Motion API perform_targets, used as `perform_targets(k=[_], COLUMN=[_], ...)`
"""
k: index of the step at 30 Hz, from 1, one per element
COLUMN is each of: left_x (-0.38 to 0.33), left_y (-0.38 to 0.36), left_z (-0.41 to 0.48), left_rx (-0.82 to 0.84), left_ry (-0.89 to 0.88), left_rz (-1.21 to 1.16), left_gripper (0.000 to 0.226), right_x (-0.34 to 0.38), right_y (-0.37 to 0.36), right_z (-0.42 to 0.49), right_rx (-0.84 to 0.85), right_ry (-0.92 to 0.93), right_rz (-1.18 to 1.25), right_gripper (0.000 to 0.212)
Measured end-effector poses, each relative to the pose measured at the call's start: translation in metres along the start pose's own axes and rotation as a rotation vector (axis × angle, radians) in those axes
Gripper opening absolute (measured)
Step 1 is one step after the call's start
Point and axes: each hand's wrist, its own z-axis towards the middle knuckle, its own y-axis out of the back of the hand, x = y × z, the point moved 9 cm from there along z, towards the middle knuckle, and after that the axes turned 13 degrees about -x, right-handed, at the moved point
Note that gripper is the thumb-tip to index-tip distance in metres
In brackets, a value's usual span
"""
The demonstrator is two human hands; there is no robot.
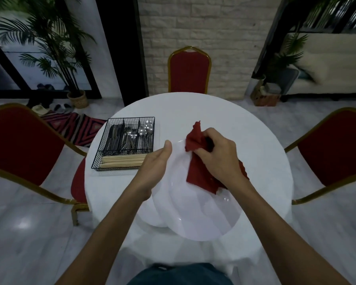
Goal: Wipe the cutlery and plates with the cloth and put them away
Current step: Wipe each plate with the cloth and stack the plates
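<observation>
Both hands are working one white plate: left hand gripping its rim, right hand bunching the red cloth, so stacking probably follows.

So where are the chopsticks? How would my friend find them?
Start at the round white table and look to its left side for the black wire basket. Knives, forks and spoons stand in its three far slots. The chopsticks lie crosswise in the long near slot: pale wooden sticks, the only things in there that are not shiny metal.
</observation>
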Motion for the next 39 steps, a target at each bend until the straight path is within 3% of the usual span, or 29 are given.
perform_targets(k=[6,10,13,16,19,22,27,30,33,36,39], left_x=[-0.008,-0.002,-0.003,0.001,0.011,0.006,0.0,-0.007,-0.019,-0.023,-0.038], left_y=[0.005,-0.003,-0.005,0.001,0.014,0.013,0.007,0.002,-0.011,-0.007,0.01], left_z=[0.008,0.006,0.004,0.006,0.012,0.012,0.007,0.007,0.0,-0.002,0.0], left_rx=[0.026,0.058,0.053,0.051,-0.002,-0.007,0.033,0.064,0.201,0.23,0.134], left_ry=[-0.028,0.019,0.05,0.071,0.132,0.126,0.065,0.0,-0.086,-0.1,-0.163], left_rz=[0.049,0.043,0.025,0.022,-0.007,-0.009,0.026,0.069,0.129,0.147,0.096], left_gripper=[0.06,0.068,0.069,0.092,0.108,0.092,0.077,0.064,0.048,0.042,0.032], right_x=[-0.019,0.003,0.011,0.0,-0.007,-0.018,-0.024,0.002,0.013,0.018,0.0], right_y=[0.029,0.03,0.016,0.021,0.032,0.031,0.029,0.001,-0.021,-0.025,-0.018], right_z=[0.017,0.029,0.024,0.008,-0.008,-0.012,-0.005,-0.007,-0.015,-0.007,0.003], right_rx=[-0.217,-0.197,-0.128,-0.183,-0.231,-0.172,-0.122,0.196,0.429,0.44,0.318], right_ry=[-0.187,-0.089,0.016,0.044,0.065,-0.018,-0.132,0.122,0.261,0.265,0.138], right_rz=[0.118,0.117,-0.02,-0.136,-0.213,-0.209,-0.038,-0.167,-0.288,-0.186,-0.096], right_gripper=[0.021,0.02,0.032,0.043,0.033,0.022,0.028,0.045,0.035,0.043,0.042])
